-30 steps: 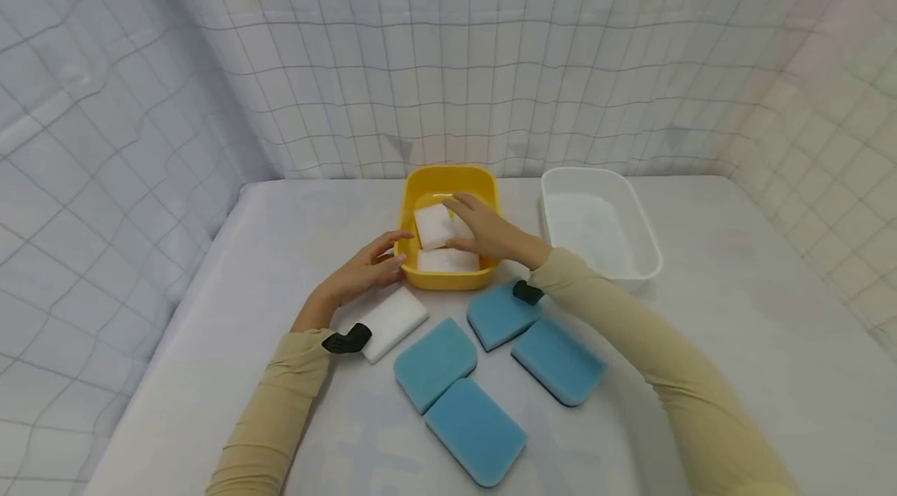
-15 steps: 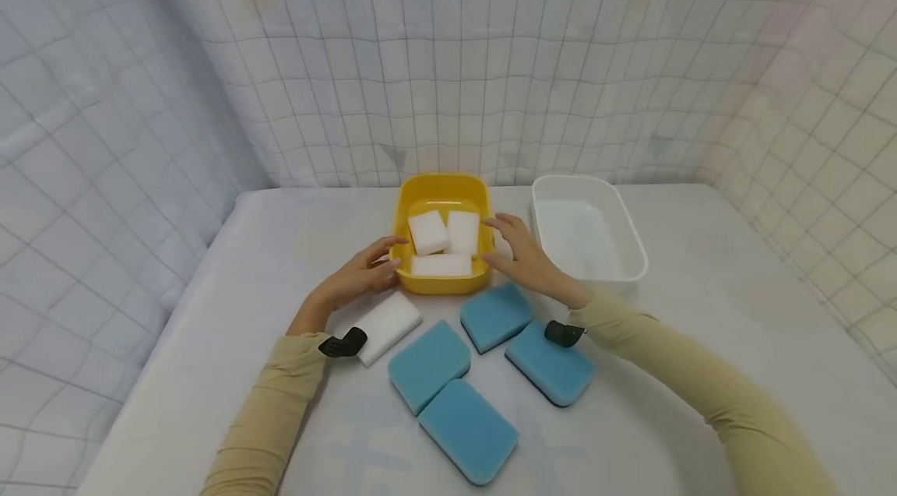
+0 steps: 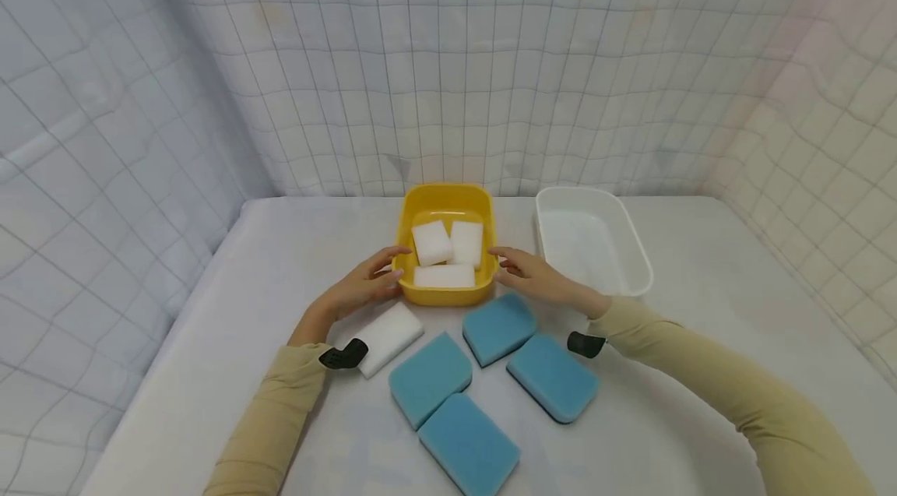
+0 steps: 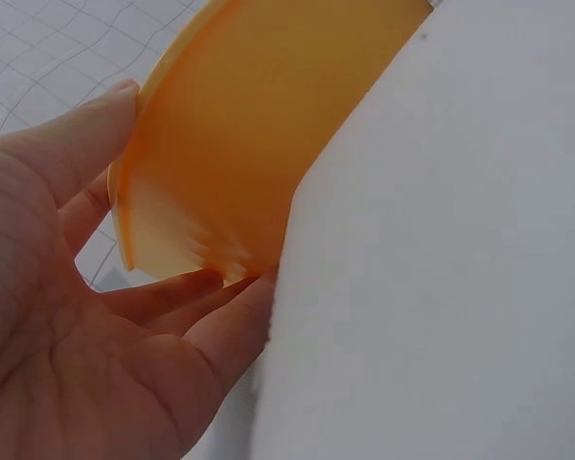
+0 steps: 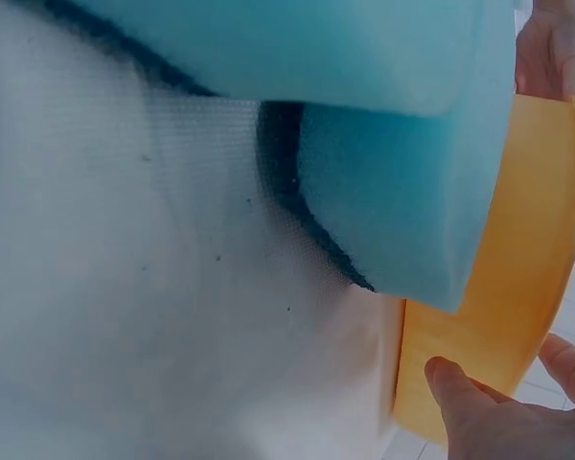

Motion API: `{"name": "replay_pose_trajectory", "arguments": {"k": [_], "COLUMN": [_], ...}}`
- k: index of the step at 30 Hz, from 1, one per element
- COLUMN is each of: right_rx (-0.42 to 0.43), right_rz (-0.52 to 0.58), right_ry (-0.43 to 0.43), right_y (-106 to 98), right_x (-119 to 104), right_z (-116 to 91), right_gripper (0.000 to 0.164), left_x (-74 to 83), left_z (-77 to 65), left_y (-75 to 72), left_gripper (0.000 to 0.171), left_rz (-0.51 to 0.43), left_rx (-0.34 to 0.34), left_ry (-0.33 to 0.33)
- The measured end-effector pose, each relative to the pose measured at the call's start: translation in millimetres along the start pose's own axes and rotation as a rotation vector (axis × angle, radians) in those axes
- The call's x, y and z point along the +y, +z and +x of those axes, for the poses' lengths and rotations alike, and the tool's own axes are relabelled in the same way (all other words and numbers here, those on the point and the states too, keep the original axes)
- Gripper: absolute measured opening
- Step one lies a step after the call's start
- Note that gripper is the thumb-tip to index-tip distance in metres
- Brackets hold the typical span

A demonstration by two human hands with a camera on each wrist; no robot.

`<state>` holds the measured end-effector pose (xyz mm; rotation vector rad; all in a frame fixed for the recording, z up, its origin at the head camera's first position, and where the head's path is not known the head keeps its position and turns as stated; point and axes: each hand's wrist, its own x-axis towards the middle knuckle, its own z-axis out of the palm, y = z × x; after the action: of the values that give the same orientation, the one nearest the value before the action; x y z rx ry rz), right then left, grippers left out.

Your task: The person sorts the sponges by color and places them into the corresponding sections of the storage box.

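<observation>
A yellow plastic container [image 3: 444, 297] stands at the back middle of the table. Inside lie three white sponges: one at the left [image 3: 431, 243], one at the right [image 3: 466, 244] and one across the front [image 3: 444, 276]. My left hand [image 3: 360, 286] grips its left side, thumb and fingers spread around the rim and wall [image 4: 201, 144]. At the opposite side my right hand [image 3: 532, 276] holds the wall, its thumb [image 5: 446, 379] pressed to the yellow surface. Below my left hand another white sponge [image 3: 388, 338] lies on the table.
Several blue sponges with dark undersides lie in front: one near the yellow container [image 3: 499, 327], one at the right [image 3: 552, 377], one at the middle [image 3: 430, 379] and one nearest [image 3: 471, 441]. A white container [image 3: 582, 239] stands at the back right. Grid-patterned cloth [image 3: 448, 68] hangs behind.
My right hand let go of a white sponge inside the yellow container, drew back to the right and came onto that container's right side. My left hand has stayed at the left side.
</observation>
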<state>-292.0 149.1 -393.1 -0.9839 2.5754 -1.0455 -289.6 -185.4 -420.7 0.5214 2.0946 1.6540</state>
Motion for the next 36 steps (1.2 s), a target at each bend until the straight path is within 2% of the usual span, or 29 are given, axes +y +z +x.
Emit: {"name": "replay_pose_trajectory", "arguments": {"k": [9,14,19,21,26,28,32,36], "right_rx": [-0.01,-0.007,0.018,0.026,0.035,0.038,0.037,0.044], "right_rz": [-0.01,-0.012,0.002,0.001,-0.007,-0.006,0.002,0.006], "right_ry": [-0.006,-0.01,-0.015,-0.017,-0.012,-0.013,-0.017,-0.021], "right_y": [4.2,9.1,9.2,7.0,2.2,1.7,4.5,6.4], "right_x": [-3.6,0.7,8.2,10.4,9.9,8.5,5.7,4.7], "right_z": [9.0,11.1,14.1,15.6,16.3,16.5,15.7,14.4], "right_gripper": [0.045,0.045,0.046,0.046,0.047,0.047,0.047,0.047], "left_x": [-2.9,-2.6,6.4,11.1,15.5,16.1,15.7,18.4], "left_z": [-7.4,-17.2,-41.4,-54.3,-84.5,-93.9,-107.8,-115.7], "left_y": [2.7,4.8,3.9,4.8,13.6,17.8,27.4,41.1], "left_gripper": [0.055,0.059,0.063,0.062,0.056,0.055,0.055,0.055], "left_rz": [0.007,0.078,0.191,0.25,0.389,0.41,0.464,0.592], "left_rx": [0.012,0.015,0.037,0.077,0.194,0.22,0.235,0.28], "left_ry": [0.001,-0.005,-0.068,-0.075,-0.03,-0.016,0.027,0.057]}}
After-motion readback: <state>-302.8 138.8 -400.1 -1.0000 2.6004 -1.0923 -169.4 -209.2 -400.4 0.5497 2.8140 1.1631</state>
